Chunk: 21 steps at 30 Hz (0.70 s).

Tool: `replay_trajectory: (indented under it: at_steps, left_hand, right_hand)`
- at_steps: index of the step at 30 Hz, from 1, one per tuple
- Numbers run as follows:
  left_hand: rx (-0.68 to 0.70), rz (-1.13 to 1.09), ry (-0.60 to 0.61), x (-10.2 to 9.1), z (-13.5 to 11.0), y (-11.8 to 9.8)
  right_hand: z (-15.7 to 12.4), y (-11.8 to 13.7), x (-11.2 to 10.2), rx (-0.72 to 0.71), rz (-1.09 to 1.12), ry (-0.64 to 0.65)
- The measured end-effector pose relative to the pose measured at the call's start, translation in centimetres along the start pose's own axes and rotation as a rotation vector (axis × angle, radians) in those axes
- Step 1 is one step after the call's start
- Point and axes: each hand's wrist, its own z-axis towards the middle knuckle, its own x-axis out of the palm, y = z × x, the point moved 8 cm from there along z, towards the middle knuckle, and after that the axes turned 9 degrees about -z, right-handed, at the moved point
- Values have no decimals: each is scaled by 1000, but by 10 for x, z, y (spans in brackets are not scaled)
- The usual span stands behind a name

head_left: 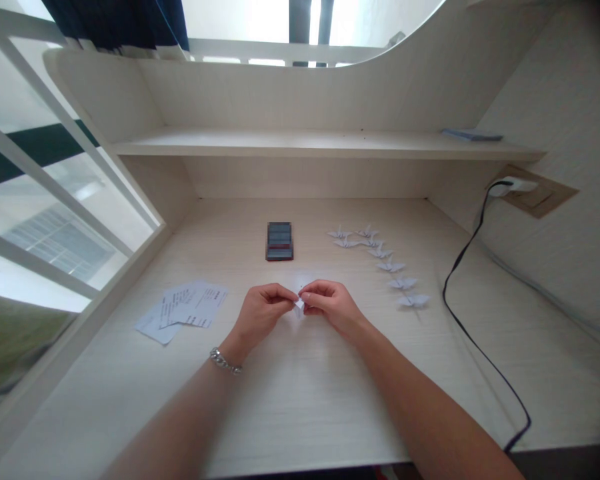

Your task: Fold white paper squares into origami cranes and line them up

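Observation:
Both of my hands meet over the middle of the pale wooden desk point(290, 393). My left hand point(261, 312) and my right hand point(333, 305) each pinch a small folded piece of white paper point(299, 306) between fingertips, just above the desk surface. A chain bracelet point(225, 361) circles my left wrist. To the right of my hands lies a curved row of several finished white paper cranes point(390, 266).
A dark phone point(279, 241) lies flat behind my hands. Printed paper slips point(187, 308) are on the left. A black cable point(467, 313) runs from a wall plug point(514, 187) down the desk's right side. A shelf point(320, 143) spans above, holding a thin blue object point(471, 135).

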Motion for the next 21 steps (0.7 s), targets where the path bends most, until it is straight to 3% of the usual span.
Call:
replay_trajectory:
  at_steps: [10, 17, 21]
  left_hand:
    - [-17, -80, -11, 0, 1, 4]
    - [22, -35, -44, -2, 1, 6]
    - [14, -29, -55, -1, 1, 7]
  right_hand:
    - [-2, 12, -8, -189, -295, -132]
    - [2, 1, -5, -80, -291, -61]
    - [2, 1, -7, -91, -395, -72]
